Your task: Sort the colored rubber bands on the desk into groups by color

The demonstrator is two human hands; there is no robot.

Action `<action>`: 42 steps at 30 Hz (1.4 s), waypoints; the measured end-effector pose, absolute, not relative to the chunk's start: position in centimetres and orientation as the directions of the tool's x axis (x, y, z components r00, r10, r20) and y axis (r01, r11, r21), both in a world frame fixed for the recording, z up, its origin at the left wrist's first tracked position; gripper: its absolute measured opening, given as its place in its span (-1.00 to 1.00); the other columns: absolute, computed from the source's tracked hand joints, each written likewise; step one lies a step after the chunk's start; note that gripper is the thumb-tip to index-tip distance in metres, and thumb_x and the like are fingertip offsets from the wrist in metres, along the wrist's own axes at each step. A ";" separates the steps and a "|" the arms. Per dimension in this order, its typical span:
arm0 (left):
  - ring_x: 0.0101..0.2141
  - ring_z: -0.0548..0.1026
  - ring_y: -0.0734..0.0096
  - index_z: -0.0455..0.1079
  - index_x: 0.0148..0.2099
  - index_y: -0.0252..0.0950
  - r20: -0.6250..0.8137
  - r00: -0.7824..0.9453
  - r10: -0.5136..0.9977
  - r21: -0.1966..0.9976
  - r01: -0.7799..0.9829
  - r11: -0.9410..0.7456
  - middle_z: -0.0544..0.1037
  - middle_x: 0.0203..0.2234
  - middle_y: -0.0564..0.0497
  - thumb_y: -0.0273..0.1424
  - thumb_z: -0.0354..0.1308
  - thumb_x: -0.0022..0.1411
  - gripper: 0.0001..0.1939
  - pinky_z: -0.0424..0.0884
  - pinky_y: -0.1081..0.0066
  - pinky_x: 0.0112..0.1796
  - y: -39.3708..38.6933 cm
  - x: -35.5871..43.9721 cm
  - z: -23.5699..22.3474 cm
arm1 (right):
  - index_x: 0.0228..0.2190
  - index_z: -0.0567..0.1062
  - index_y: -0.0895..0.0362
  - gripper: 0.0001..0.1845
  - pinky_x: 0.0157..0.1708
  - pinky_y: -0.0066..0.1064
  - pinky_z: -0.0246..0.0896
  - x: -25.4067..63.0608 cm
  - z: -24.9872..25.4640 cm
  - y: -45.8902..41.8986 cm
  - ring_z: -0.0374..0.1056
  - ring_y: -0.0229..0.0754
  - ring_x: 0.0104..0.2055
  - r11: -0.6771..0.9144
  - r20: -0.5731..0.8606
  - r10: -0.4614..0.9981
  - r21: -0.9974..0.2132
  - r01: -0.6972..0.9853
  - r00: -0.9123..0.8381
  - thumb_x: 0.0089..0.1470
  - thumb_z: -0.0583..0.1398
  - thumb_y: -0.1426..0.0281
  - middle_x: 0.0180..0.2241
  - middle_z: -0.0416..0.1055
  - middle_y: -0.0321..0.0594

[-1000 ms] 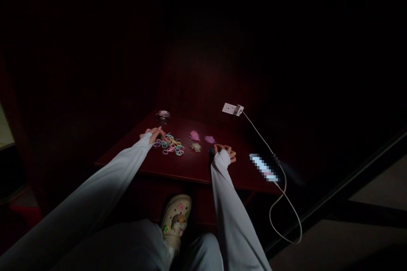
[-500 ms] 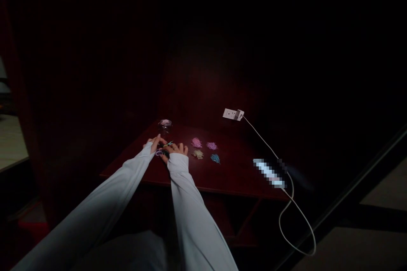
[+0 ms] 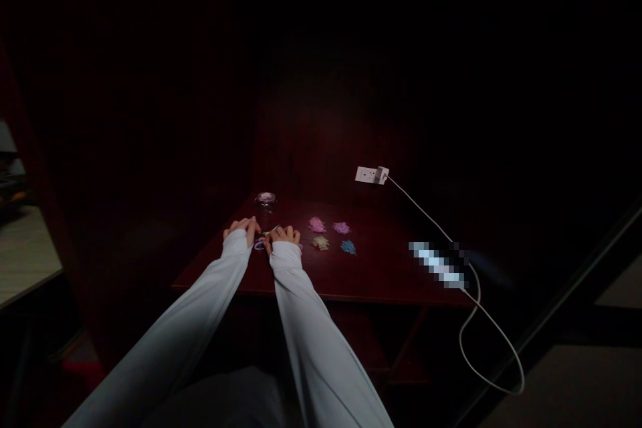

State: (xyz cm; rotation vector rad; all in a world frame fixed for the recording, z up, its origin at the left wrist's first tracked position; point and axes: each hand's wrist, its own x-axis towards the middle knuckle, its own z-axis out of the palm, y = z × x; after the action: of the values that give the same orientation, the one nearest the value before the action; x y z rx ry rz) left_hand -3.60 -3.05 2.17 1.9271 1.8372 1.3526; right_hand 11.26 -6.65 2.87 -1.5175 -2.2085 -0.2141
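Note:
On the dark red tabletop, my left hand (image 3: 243, 229) lies with its fingers stretched toward a few small coloured pieces. My right hand (image 3: 284, 237) is just beside it, palm down, fingers bent and fingertips low; whatever they hold is hidden. A purple ring-shaped piece (image 3: 259, 245) shows between the two hands, and a thin pale green strip (image 3: 272, 230) lies just behind it. To the right are small heaps of thin pieces: a pink heap (image 3: 316, 224), a purple heap (image 3: 342, 228), a beige heap (image 3: 319, 242) and a blue heap (image 3: 348, 247).
A clear jar (image 3: 265, 203) with a pinkish top stands behind my hands. On the back wall is a white socket (image 3: 372, 175) with a plug in it. Its white cable (image 3: 418, 206) runs to a blurred-out bright device (image 3: 437, 265) at the table's right. The table's front edge (image 3: 351, 298) is near.
The view has shifted slightly, so the table sits further right. My left hand has drawn a little apart from my right, and its fingers point more forward. The heaps look unchanged.

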 end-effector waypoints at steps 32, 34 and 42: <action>-0.08 0.55 0.11 0.58 -0.35 -0.14 0.326 -0.038 0.945 0.515 0.845 -0.144 0.69 -0.21 -0.02 -0.17 0.15 0.36 -0.71 0.44 0.28 -0.08 -1.2 -5.7 0.5 | -0.24 0.71 0.00 -0.61 0.07 -0.06 0.03 13.7 1.4 -5.5 0.32 0.14 0.07 0.109 0.487 0.814 -0.665 0.738 0.318 0.40 0.11 0.18 -0.06 0.60 -0.06; -0.10 0.58 0.13 0.58 -0.41 -0.13 0.343 0.000 0.939 0.569 0.796 -0.208 0.69 -0.26 -0.02 -0.14 0.13 0.34 -0.66 0.47 0.29 -0.05 -0.8 -6.0 0.2 | -0.16 0.71 -0.03 -0.60 0.07 -0.07 0.03 13.9 1.5 -5.8 0.30 0.14 0.08 0.136 0.503 0.796 -0.692 0.709 0.337 0.41 0.07 0.21 -0.01 0.59 -0.06; -0.06 0.65 0.15 0.68 -0.37 -0.13 0.443 0.118 0.889 0.725 0.536 -0.432 0.72 -0.23 -0.05 -0.18 0.14 0.30 -0.67 0.47 0.27 0.13 -1.6 -6.0 -0.5 | -0.29 0.73 -0.05 -0.84 0.04 -0.16 0.03 14.3 1.7 -6.0 0.26 0.05 0.08 0.135 0.424 0.892 -0.583 0.801 0.159 0.24 0.29 0.28 -0.03 0.55 -0.18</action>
State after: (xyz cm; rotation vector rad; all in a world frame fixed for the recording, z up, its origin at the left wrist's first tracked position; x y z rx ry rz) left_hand -6.03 -1.58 -0.45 2.0158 1.3824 1.2409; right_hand 14.34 -5.97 1.70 -1.6669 -1.6436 0.1485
